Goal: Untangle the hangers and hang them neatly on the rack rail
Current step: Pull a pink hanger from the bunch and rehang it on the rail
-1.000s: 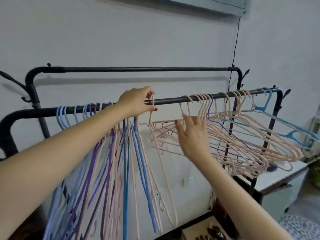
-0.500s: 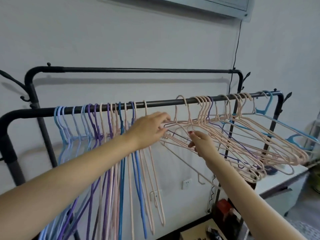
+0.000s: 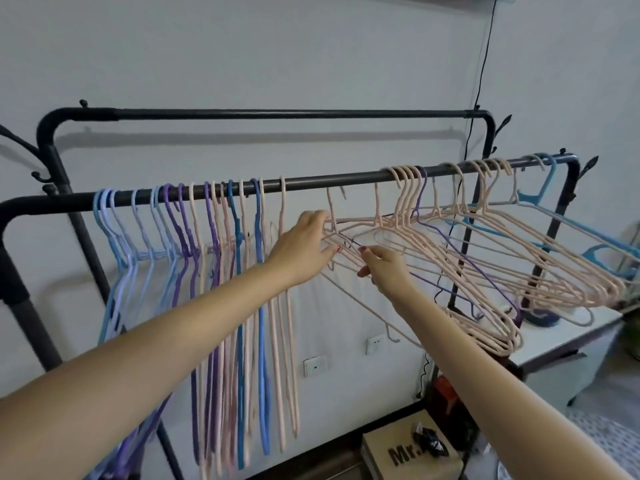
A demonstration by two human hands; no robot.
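Rail: front rack rail [image 3: 311,180] carries all the hangers; sorted hangers [image 3: 214,271] hang straight down along its left half, tangled pink bunch [image 3: 485,258] splayed sideways on the right half, toward the right end.
L hand: left hand [image 3: 304,247] at the bunch's left edge, fingers curled on a pink hanger wire, thumb on top; grip looks light.
R hand: right hand [image 3: 384,268] just beside it, thumb + forefinger pinched on another wire of the same bunch.
Loose one: pink hanger [image 3: 332,209] w/ hook just below the rail, not hooked on as far as I can tell.
Risk 1: pulling it free prob. drags interlocked neighbours along; hooks could slide or jump off the rail.
Risk 2: thin wires may flex or spring back on fingers if yanked.
Risk 3: purple hanger [image 3: 450,244] threaded thru the pink ones, likely snag point.
Writing: box [image 3: 408,455] on floor below reads "Mr."; rest hidden.
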